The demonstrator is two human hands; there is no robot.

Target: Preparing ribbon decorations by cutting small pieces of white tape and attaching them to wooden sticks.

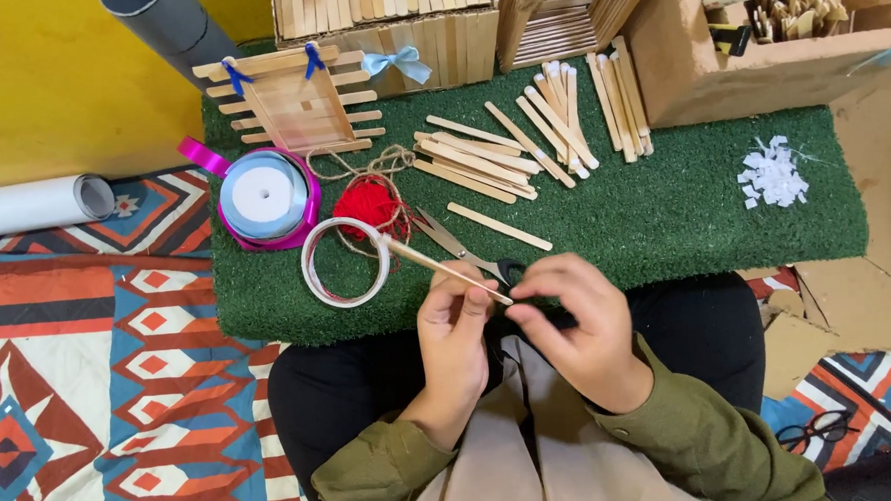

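Ribbon spool sits at the worktop's left edge, tape ring and red yarn just right of it. Your left hand pinches a thin stick at the front edge. Your right hand pinches its near end. Scissors lie under the stick.

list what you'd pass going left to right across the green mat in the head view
ribbon spool → tape ring → red yarn ball → scissors → loose craft sticks → white paper scraps
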